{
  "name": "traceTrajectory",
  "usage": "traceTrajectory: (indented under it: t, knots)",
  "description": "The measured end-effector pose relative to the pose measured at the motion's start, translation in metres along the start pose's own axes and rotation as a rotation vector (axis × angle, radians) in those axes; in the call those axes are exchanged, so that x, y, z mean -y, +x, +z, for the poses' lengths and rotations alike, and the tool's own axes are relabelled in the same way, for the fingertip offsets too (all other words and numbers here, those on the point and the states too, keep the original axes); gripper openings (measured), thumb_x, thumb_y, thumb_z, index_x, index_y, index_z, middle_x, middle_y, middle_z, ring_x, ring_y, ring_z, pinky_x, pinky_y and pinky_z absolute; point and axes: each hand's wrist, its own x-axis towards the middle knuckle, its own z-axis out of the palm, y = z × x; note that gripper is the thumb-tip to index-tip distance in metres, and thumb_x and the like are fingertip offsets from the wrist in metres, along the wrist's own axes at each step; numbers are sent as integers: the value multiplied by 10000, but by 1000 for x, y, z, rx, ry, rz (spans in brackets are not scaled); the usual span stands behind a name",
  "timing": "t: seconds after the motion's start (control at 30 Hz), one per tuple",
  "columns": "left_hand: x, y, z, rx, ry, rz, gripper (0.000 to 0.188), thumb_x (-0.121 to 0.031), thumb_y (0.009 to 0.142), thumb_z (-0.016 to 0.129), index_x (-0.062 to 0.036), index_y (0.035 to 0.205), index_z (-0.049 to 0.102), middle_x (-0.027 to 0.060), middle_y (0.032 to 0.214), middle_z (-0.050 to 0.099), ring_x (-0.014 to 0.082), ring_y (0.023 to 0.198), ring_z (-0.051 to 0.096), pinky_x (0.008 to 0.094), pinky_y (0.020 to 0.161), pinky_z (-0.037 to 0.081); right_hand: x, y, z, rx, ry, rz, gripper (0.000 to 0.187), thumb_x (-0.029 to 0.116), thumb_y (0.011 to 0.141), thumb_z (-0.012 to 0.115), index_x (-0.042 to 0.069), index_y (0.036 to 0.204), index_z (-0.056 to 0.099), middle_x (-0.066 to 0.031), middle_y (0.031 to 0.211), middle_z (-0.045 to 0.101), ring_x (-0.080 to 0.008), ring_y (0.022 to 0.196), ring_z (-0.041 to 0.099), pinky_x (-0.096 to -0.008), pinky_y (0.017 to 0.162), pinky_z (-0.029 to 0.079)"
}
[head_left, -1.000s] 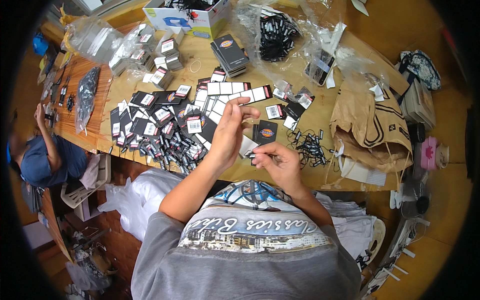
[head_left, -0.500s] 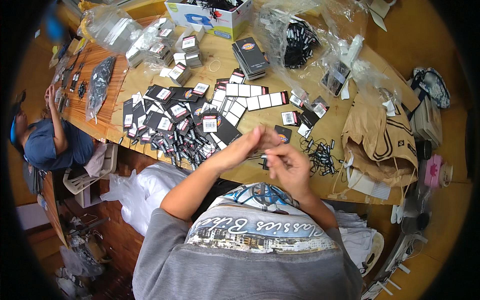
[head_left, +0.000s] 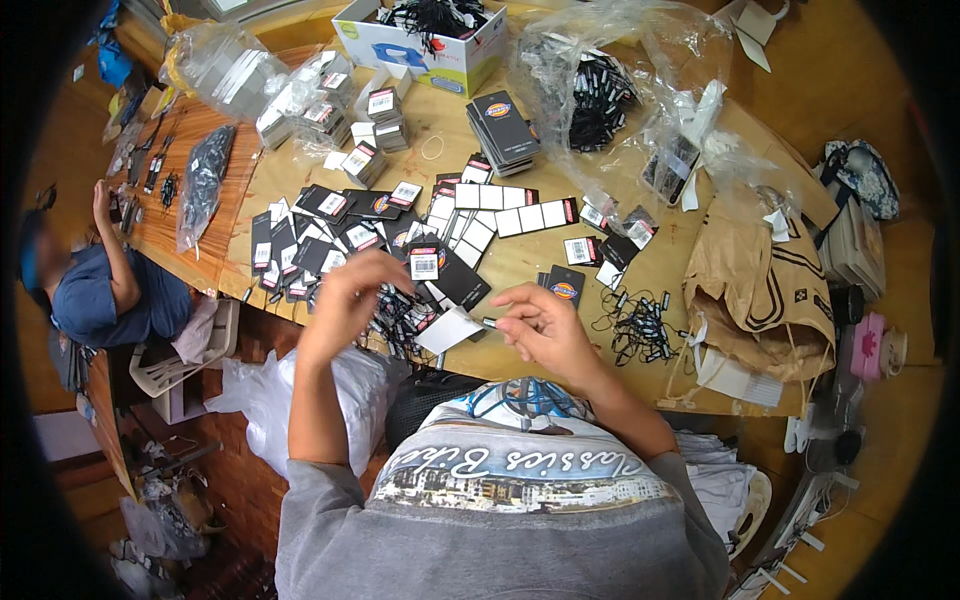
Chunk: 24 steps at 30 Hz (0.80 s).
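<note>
My left hand (head_left: 350, 300) hovers over the heap of black tag strings (head_left: 395, 325), its bent fingers apart and nothing visible in them. In my right hand (head_left: 545, 325), thumb and fingers pinch a tag string (head_left: 489, 322), whose small dark end piece sticks out leftward. A white card (head_left: 448, 330) lies tilted near the table's front edge, between my hands; whether the pinched string joins it I cannot tell. Behind my left hand spread loose black hang tags (head_left: 325, 203) with white barcode labels. Beyond my right fingers lies a black tag with an oval emblem (head_left: 565, 287).
To the right are more tag strings (head_left: 640, 325) and a brown paper bag (head_left: 760, 280). Farther back stand a stack of black tags (head_left: 503, 130), a box of strings (head_left: 420, 50) and a clear plastic bag (head_left: 540, 75). Another person (head_left: 115, 290) sits at left.
My hands were together near the front edge and have come apart. The left has moved left over the string heap; the right has shifted slightly left. The white card now shows between them.
</note>
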Motion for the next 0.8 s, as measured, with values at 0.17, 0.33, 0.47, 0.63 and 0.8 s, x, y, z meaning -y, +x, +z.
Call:
traceTrajectory:
  t: [0.17, 0.33, 0.47, 0.63, 0.8]
  knots:
    - [-11, 10, 21, 299, -28, 110, 563, 5, 622, 608, -10, 1147, 407, 136, 1169, 433, 310, 1065, 421, 370, 897, 325, -1, 11, 12, 168, -52, -165, 159, 17, 795, 524, -16, 950, 509, -55, 741, 559, -78, 653, 536, -203, 557, 453]
    - [-8, 8, 44, 573, -167, -230, 339, 17, 662, 557, 9, 995, 497, 135, 937, 537, 315, 910, 505, 353, 805, 386, 11, 9, 13, 137, 80, -210, 155, 7, 799, 512, -37, 948, 508, -61, 737, 572, -105, 676, 564, -214, 603, 462]
    - [3, 21, 0, -9, -103, -45, 191, 85, 709, 478, 10, 882, 505, 82, 825, 554, 183, 782, 559, 281, 689, 429, 0, 7, -27, -183, -256, -185, 152, 52, 776, 542, -3, 917, 549, -77, 772, 587, -130, 712, 579, -247, 636, 466]
    - [56, 37, -49, -63, -164, -307, 234, 97, 710, 492, 5, 925, 499, 33, 841, 557, 106, 819, 543, 229, 733, 414, -32, 2, -74, -341, -1124, -39, 430, 187, 611, 684, 17, 980, 543, -113, 917, 510, -262, 871, 490, -347, 768, 405]
    - [59, 65, -38, 185, 798, -254, 615, 84, 612, 507, -129, 1176, 387, 149, 1251, 309, 323, 1217, 208, 508, 966, 183, -42, -1, -72, -320, -1254, 83, 661, 203, 475, 752, 43, 1062, 494, -85, 997, 444, -260, 918, 444, -337, 804, 389]
